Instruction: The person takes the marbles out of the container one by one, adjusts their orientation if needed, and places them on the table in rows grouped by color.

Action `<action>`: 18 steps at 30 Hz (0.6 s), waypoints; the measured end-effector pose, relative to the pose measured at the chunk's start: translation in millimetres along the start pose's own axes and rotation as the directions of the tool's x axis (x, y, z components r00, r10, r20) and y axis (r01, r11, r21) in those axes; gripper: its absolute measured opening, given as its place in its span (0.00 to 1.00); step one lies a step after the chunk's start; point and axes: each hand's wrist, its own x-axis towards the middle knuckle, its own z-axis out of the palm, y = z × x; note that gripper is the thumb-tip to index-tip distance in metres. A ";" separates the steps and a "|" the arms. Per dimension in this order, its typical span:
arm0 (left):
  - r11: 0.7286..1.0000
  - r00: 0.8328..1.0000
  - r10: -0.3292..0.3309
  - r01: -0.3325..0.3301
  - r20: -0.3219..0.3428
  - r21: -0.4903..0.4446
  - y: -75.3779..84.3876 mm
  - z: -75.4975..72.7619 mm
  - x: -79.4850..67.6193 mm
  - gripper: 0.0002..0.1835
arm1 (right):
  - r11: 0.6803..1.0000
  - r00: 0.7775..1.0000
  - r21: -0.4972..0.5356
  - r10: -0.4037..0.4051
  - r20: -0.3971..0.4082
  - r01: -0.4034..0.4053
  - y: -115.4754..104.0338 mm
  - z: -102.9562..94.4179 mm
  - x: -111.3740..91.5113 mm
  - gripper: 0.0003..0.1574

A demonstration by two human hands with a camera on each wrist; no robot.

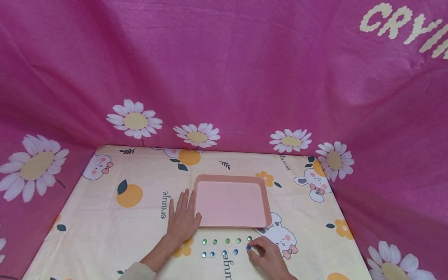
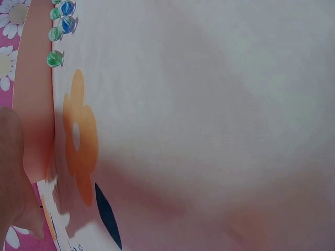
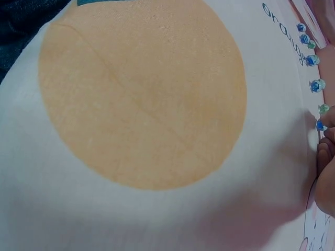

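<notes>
My left hand (image 1: 183, 219) lies flat with its fingers straight, along the left side of a pink tray (image 1: 267, 202); the thumb reaches its near left corner. My right hand (image 1: 267, 256) pinches a blue marble (image 1: 248, 247) at the right end of the near row. In the right wrist view that blue marble (image 3: 320, 125) shows at the fingertips, partly covered. A row of green swirled marbles (image 1: 227, 241) runs just in front of the tray. Nearer to me, a second row holds blue marbles (image 1: 224, 253). Several marbles, such as a green one (image 2: 54, 58), appear in the left wrist view.
A cream tablecloth (image 1: 147, 225) printed with oranges, flowers and rabbits covers the table. Magenta cloth (image 1: 224, 77) with daisies hangs behind the table and on both sides. Dark blue fabric (image 3: 18, 29) shows at the corner of the right wrist view.
</notes>
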 end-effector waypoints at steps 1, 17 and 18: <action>1.000 1.000 0.000 0.000 0.000 -0.001 0.0 -0.1 -0.2 0.43 | 1.000 1.000 -0.002 -0.003 -0.002 0.003 0.3 0.0 0.0 0.10; 1.000 1.000 0.016 -0.016 -0.021 -0.001 -1.5 1.8 0.1 0.42 | 0.998 0.998 0.017 0.058 0.008 -0.058 -1.2 -4.7 1.3 0.10; 1.000 1.000 0.016 -0.015 -0.018 0.001 -1.3 1.6 0.1 0.42 | 0.998 0.999 0.022 0.052 -0.003 -0.052 -1.9 -5.5 1.6 0.10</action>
